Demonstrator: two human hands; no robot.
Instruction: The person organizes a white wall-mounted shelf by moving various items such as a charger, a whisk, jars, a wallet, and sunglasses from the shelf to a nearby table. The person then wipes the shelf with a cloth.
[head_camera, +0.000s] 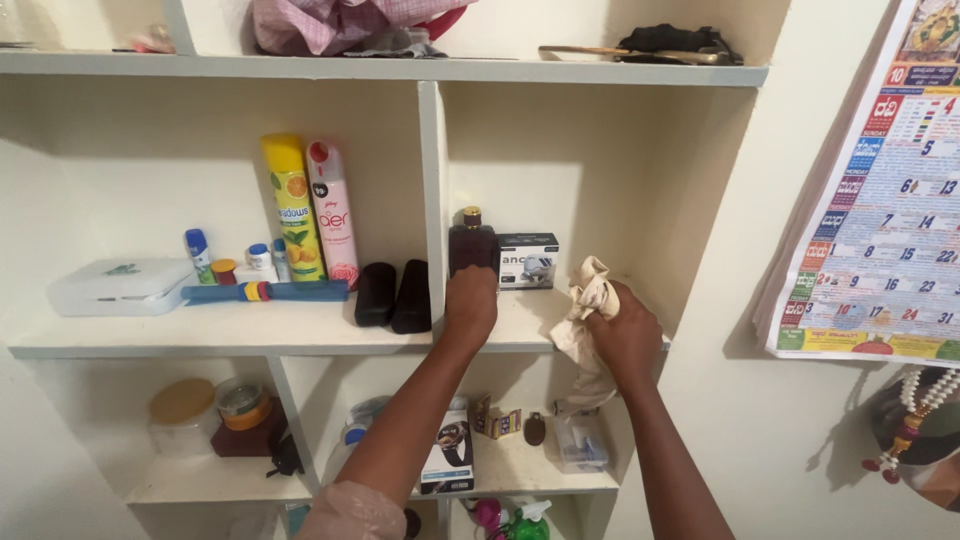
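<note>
Cream wall shelving (300, 335) across the frame, split into compartments, with a wall calendar (880, 190) at the right edge. In the middle-left compartment, 2 spray cans (310, 210), a white box (120, 287) and 2 black cases (395, 296); in the middle-right compartment, a dark bottle (472, 240) with a gold cap beside a small carton (528, 260). At frame centre, left hand (470, 305) clenched around the bottle's base; just right of it, right hand (625, 340) grasping a beige cloth (588, 300) bunched on the shelf edge.
</note>
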